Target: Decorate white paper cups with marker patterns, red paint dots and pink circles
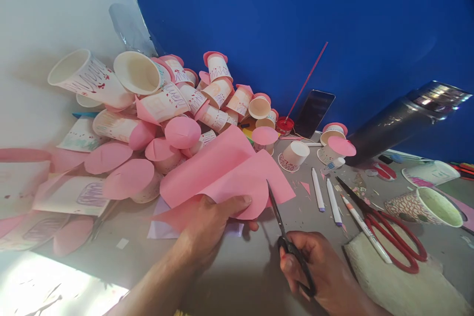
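Pinching the pink paper point(237, 185) now with the left hand point(207, 229): thumb flat on top, fingers tucked below, pressed together close to the curved edge, presumably to steady the sheet without straying into the blade's path. And just right of the pink paper, black scissors point(280, 222) in the right hand point(322, 266), with fingers curled snugly round the handles; pointing away from the body, close along that curve, probably for a smooth line. Cannot tell the gap between the blades. Left of the pink paper and beyond it, a great heap of decorated paper cups point(174, 101), perhaps pushed back to free the front of the surface point(255, 271). Right of the pink paper, white markers point(317, 190) and, farther right, red-handled scissors point(375, 213), likely parked within easy reach. Back to the fingers: pink paper squarely between left thumb and fingertips, spreading well past them toward the heap, yet clear of the right fingers, with only the black scissors in between.
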Available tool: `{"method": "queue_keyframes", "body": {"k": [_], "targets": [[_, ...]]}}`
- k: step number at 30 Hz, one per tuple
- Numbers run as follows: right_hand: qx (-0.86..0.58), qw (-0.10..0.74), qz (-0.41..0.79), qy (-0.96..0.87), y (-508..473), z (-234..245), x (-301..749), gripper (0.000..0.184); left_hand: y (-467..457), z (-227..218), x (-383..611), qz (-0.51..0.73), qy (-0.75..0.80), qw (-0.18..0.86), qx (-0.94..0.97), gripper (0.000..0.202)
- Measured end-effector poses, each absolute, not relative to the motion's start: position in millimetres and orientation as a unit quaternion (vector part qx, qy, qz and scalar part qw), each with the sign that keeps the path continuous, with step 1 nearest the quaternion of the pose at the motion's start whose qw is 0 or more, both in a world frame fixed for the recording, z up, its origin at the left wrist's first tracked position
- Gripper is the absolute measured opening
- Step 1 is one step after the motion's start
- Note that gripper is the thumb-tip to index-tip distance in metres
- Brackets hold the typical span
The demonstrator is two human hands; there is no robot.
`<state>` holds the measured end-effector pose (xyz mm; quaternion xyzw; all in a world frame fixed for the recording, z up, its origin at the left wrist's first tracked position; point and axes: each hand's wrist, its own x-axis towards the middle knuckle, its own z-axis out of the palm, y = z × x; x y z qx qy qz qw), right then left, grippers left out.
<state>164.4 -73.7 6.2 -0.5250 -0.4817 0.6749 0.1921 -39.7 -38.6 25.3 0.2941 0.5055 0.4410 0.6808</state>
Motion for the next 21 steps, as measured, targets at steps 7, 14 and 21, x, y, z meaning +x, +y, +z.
{"method": "queue_keyframes", "body": {"k": [7, 14, 21], "targets": [[-0.524, 0.184, 0.68, -0.478, -72.2, 9.3, 165.0, 0.069, -37.2, 30.6, -41.5, 0.444, 0.512, 0.672, 0.3, 0.031], [-0.531, 0.177, 0.681, -0.472, -72.4, 9.1, 164.9, 0.067, -38.7, 22.9, -43.6, 0.43, 0.523, 0.665, 0.314, 0.032], [-0.524, 0.179, 0.677, -0.484, -73.3, 8.7, 165.1, 0.068, -37.3, 24.0, -44.3, 0.429, 0.524, 0.668, 0.309, 0.033]]}}
